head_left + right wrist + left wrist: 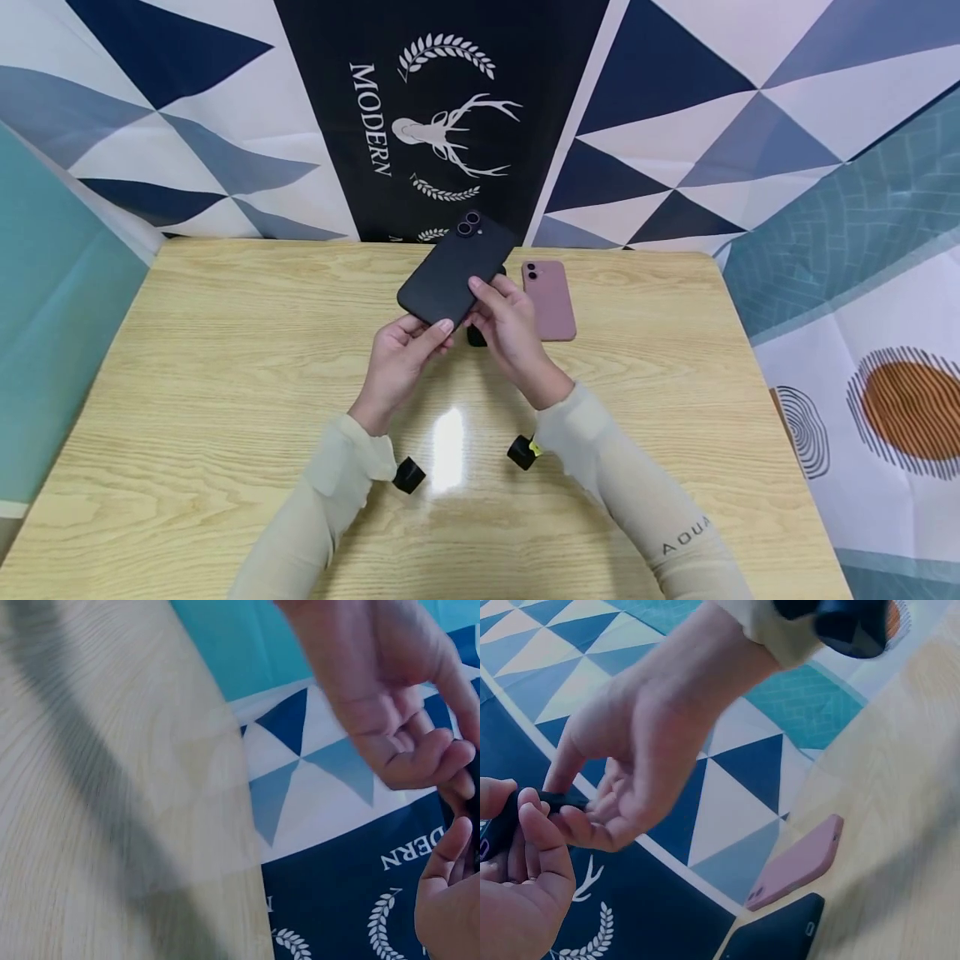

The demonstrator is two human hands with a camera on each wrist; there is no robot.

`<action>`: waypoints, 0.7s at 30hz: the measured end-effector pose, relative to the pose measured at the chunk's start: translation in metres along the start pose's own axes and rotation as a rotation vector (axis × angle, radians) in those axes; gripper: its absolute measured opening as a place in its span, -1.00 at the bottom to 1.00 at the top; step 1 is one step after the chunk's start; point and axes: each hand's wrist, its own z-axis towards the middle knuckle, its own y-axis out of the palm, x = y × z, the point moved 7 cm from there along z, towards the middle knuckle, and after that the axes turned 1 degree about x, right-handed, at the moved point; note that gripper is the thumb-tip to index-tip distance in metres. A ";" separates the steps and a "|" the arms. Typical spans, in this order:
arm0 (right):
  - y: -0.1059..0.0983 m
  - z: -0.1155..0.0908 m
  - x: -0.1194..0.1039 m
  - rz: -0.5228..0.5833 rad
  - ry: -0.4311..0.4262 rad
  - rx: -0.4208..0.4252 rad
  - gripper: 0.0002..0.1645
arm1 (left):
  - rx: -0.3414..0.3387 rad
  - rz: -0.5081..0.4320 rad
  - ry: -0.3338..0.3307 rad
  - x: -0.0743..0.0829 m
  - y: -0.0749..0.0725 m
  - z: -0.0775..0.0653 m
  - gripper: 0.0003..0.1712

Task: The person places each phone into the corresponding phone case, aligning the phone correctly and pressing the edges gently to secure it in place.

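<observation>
Both hands hold a black smartphone [453, 271] above the far part of the table, its back with two camera lenses facing up and tilted. My left hand [399, 360] pinches the near corner, thumb on top and fingers beneath. Along the right long edge, my right hand [516, 332] grips it, thumb on the back. In both wrist views only a dark part of the smartphone [502, 829] shows between the fingers. On the table beneath lies another black phone or case [780, 934], mostly hidden in the head view. A pink phone [550, 302] lies to its right.
The pale wooden table [225, 400] ends at a patterned cloth backdrop [450, 125] with a deer print. Black wrist cameras [408, 475] hang from both sleeves. More patterned cloth [862, 350] hangs along the right side.
</observation>
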 end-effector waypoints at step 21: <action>-0.021 -0.007 0.020 -0.062 0.214 -0.037 -0.82 | -0.065 0.102 -0.227 -0.011 -0.036 -0.005 -0.54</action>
